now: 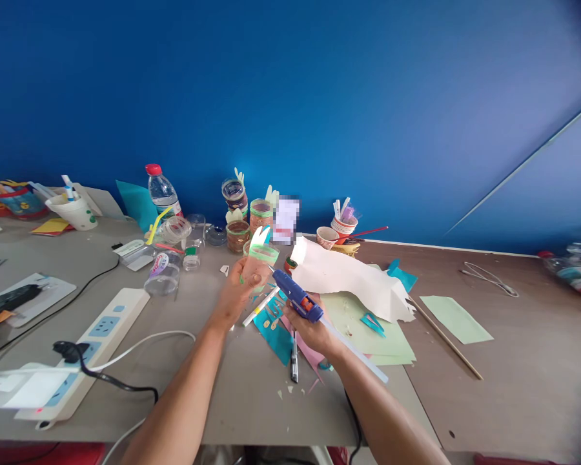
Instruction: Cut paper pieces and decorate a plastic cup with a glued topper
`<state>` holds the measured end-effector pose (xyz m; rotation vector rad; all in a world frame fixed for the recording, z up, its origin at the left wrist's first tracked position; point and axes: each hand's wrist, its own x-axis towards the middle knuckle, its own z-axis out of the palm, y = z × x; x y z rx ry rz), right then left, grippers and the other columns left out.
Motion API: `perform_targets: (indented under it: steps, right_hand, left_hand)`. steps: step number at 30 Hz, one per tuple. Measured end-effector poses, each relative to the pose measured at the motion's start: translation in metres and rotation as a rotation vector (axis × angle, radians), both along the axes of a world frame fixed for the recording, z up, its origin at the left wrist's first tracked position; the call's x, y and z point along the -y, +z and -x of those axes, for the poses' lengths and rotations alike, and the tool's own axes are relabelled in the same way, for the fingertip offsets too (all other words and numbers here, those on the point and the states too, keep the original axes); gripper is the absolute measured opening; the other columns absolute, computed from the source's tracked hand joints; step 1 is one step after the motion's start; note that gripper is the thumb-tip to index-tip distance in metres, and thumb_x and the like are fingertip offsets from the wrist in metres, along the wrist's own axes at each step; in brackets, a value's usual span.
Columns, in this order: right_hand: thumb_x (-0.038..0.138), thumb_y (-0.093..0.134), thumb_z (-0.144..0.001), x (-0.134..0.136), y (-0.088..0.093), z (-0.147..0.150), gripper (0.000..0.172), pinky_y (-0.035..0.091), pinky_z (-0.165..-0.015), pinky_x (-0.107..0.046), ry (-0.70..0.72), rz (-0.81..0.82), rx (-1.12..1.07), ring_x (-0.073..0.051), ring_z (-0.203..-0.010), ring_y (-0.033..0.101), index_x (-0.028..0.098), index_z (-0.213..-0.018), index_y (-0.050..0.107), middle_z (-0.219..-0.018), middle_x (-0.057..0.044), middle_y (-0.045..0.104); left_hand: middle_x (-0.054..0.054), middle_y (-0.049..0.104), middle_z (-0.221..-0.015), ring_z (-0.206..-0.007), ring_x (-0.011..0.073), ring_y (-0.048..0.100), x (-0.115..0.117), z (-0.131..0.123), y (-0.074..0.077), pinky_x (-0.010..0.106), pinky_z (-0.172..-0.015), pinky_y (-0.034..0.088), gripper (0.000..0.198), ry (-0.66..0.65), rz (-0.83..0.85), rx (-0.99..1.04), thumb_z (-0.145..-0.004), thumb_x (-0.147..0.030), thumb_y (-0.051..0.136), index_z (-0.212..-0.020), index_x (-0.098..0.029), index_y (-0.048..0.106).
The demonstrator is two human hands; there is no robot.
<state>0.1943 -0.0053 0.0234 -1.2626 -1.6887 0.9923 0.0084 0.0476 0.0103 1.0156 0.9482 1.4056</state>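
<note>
My left hand (241, 289) is closed around a clear plastic cup (265, 265) with a green band near its rim. White and blue paper pieces (260, 236) stick up from the cup's top. In my right hand (314, 328) is a blue glue gun (297, 295), its tip pointing at the cup's side. A long translucent glue stick (356, 352) runs out of the gun's back. Below the hands lie a white marker (261, 306), a cut blue paper sheet (274, 336) and a black pen (294, 358).
A power strip (101, 329) with cables lies on the left, near a black glue gun (10, 310). Decorated jars (237, 236) and a water bottle (163, 190) stand toward the wall. A torn white paper (348, 274), green sheets (385, 336) and a wooden stick (448, 339) lie right.
</note>
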Motion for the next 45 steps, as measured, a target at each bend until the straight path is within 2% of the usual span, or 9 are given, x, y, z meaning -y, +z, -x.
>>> perform_targets:
  steps: [7, 11, 15, 23, 26, 31, 36, 40, 45]
  right_hand:
    - [0.043, 0.054, -0.08, 0.002, 0.011, 0.005, 0.028, 0.041, -0.047, -0.025, 0.064, 0.127, -0.204, -0.011, -0.048, 0.043, 0.022, -0.066, 0.043, -0.053, 0.005, 0.044]
    - [0.043, 0.057, -0.081, 0.001, 0.01, 0.001, 0.023, 0.044, -0.052, -0.026, 0.097, 0.176, -0.297, -0.011, -0.051, 0.047, 0.021, -0.083, 0.055, -0.059, 0.004, 0.048]
    - [0.045, 0.06, -0.08, 0.001, 0.009, -0.004, 0.031, 0.042, -0.051, -0.026, 0.193, 0.173, -0.429, -0.011, -0.05, 0.046, 0.02, -0.097, 0.057, -0.059, 0.005, 0.048]
    - [0.052, 0.066, -0.073, -0.002, 0.001, -0.012, 0.045, 0.036, -0.051, -0.026, 0.219, 0.148, -0.452, -0.011, -0.053, 0.04, 0.018, -0.102, 0.058, -0.061, 0.005, 0.044]
    - [0.046, 0.066, -0.075, -0.004, 0.004, -0.016, 0.041, 0.039, -0.055, -0.027, 0.191, 0.05, -0.342, -0.013, -0.06, 0.044, 0.02, -0.106, 0.058, -0.068, 0.002, 0.047]
    - [0.034, 0.059, -0.078, -0.006, 0.019, -0.019, 0.027, 0.047, -0.073, -0.034, 0.106, -0.244, -0.09, -0.021, -0.086, 0.053, 0.021, -0.102, 0.06, -0.103, -0.007, 0.053]
    - [0.022, 0.055, -0.077, -0.009, 0.028, -0.024, 0.017, 0.049, -0.081, -0.036, -0.066, -0.36, 0.102, -0.022, -0.093, 0.054, 0.018, -0.093, 0.059, -0.106, -0.01, 0.051]
    - [0.014, 0.052, -0.074, -0.005, 0.02, -0.039, 0.03, 0.05, -0.078, -0.034, -0.125, -0.371, 0.392, -0.021, -0.09, 0.057, 0.018, -0.104, 0.057, -0.114, -0.012, 0.049]
    - [0.006, 0.049, -0.068, 0.009, -0.002, -0.069, 0.045, 0.051, -0.085, -0.036, -0.029, -0.328, 0.667, -0.024, -0.098, 0.059, 0.019, -0.11, 0.058, -0.114, -0.011, 0.051]
  left_hand:
    - [0.006, 0.069, -0.104, -0.1, 0.0253, 0.063, 0.0, 0.001, -0.001, 0.038, -0.091, 0.043, 0.051, -0.065, 0.005, 0.101, -0.066, -0.042, 0.079, -0.109, -0.022, 0.063]
    - [0.005, 0.07, -0.097, -0.093, 0.0228, 0.063, 0.002, 0.001, 0.003, 0.037, -0.088, 0.044, 0.046, -0.152, -0.001, 0.194, -0.065, -0.046, 0.08, -0.101, -0.021, 0.067]
    - [0.005, 0.07, -0.096, -0.092, 0.0217, 0.064, 0.004, 0.003, 0.004, 0.037, -0.087, 0.046, 0.042, -0.244, -0.006, 0.296, -0.07, -0.048, 0.077, -0.101, -0.02, 0.069]
    - [0.007, 0.07, -0.105, -0.094, 0.0224, 0.064, 0.0, 0.005, 0.002, 0.036, -0.088, 0.048, 0.054, -0.195, 0.041, 0.396, -0.068, -0.059, 0.073, -0.105, -0.02, 0.069]
    - [0.007, 0.07, -0.111, -0.103, 0.0246, 0.062, 0.0, 0.004, 0.005, 0.037, -0.09, 0.047, 0.058, -0.18, 0.043, 0.417, -0.072, -0.065, 0.066, -0.11, -0.021, 0.068]
    - [0.006, 0.07, -0.116, -0.116, 0.0269, 0.059, -0.001, 0.005, 0.011, 0.039, -0.093, 0.045, 0.045, -0.196, 0.055, 0.497, -0.083, -0.059, 0.054, -0.107, -0.024, 0.07]
    - [0.004, 0.071, -0.114, -0.115, 0.0261, 0.06, -0.001, 0.01, 0.015, 0.038, -0.094, 0.045, 0.032, -0.198, 0.068, 0.596, -0.084, -0.045, 0.055, -0.101, -0.024, 0.071]
    - [0.005, 0.074, -0.103, -0.109, 0.0272, 0.063, 0.0, 0.011, 0.019, 0.041, -0.092, 0.046, 0.022, -0.149, 0.074, 0.624, -0.081, -0.035, 0.056, -0.091, -0.022, 0.071]
    - [0.009, 0.073, -0.104, -0.112, 0.0292, 0.061, 0.001, 0.01, 0.022, 0.041, -0.092, 0.047, 0.028, -0.169, 0.042, 0.6, -0.078, -0.034, 0.059, -0.099, -0.018, 0.069]
